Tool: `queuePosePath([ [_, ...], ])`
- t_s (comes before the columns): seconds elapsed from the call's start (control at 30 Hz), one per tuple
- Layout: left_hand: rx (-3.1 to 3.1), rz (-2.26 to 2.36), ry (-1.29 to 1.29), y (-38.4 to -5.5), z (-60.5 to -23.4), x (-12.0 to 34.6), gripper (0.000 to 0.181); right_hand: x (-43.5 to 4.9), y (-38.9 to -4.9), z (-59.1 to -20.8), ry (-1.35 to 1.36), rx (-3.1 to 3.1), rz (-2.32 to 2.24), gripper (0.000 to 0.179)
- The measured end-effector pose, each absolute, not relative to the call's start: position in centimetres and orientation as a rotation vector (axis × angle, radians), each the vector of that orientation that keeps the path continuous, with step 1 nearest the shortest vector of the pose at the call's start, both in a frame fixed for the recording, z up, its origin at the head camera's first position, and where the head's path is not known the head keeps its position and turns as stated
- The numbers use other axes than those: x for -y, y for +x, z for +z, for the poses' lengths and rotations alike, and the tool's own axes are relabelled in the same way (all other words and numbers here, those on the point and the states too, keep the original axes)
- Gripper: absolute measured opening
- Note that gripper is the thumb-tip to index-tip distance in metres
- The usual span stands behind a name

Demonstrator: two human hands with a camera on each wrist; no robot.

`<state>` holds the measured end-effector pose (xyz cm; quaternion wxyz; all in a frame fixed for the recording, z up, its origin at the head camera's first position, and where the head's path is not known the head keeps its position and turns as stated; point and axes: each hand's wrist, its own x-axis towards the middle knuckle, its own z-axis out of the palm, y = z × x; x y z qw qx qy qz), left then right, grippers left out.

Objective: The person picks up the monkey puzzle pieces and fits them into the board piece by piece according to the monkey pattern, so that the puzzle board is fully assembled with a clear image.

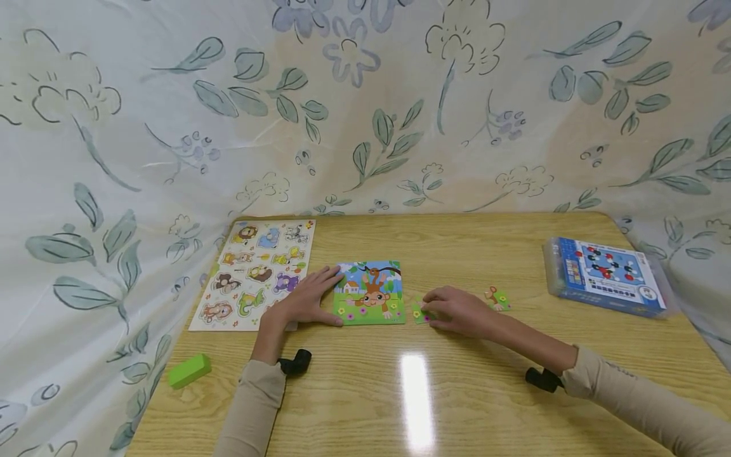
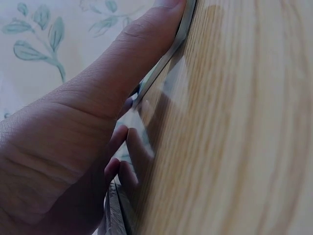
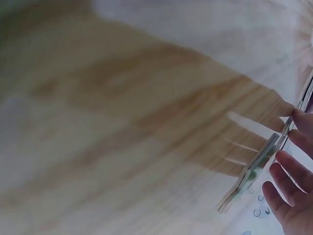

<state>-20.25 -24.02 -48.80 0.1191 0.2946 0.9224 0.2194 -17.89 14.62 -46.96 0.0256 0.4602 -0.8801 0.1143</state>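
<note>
A square puzzle (image 1: 370, 295) with a monkey picture lies flat on the table. My left hand (image 1: 305, 298) rests at its left side, fingers extended toward the upper left and thumb by the lower left corner. In the left wrist view the thumb (image 2: 112, 68) lies along the board's thin edge. Just right of the puzzle, my right hand (image 1: 459, 311) pinches a small green puzzle piece (image 1: 418, 312) with flowers, partly covered by the fingers. Another puzzle piece (image 1: 500, 298), showing part of a monkey, lies beyond the right wrist.
An animal puzzle board (image 1: 251, 276) lies at the left, partly behind the left hand. A green block (image 1: 190, 371) sits near the left table edge. A blue and white box (image 1: 608, 276) stands at the right. Floral cloth (image 1: 365, 127) hangs behind the wooden table (image 1: 354, 393).
</note>
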Motion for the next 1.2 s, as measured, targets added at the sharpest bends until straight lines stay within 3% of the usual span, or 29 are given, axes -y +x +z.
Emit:
queuePosePath([
  [0.73,-2.706,0.625,0.871,-20.4,-48.9,24.0,0.106,-14.4,-18.4,-46.8,1.528,2.601,0.263,0.022],
  [1.2,-2.701,0.636,0.865,-20.3,-49.0,24.0,0.105,-12.3,-19.2,-44.4,1.543,2.542,0.328,0.022],
])
